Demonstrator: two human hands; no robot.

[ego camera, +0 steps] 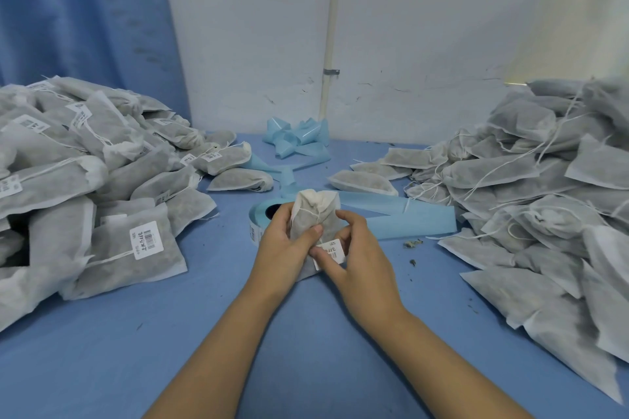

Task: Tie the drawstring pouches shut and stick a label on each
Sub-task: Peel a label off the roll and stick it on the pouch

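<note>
Table: blue surface, fills the foreground and runs back to the wall.
Wall: white, matt, scuffed and scratched low down; two faces meet in a corner behind the table.
Pipe: pale, vertical, runs up the corner, held by one metal clip.
Curtain: blue, pleated, hangs far left.
Light patch: soft, warm, upper right of the wall.
</note>
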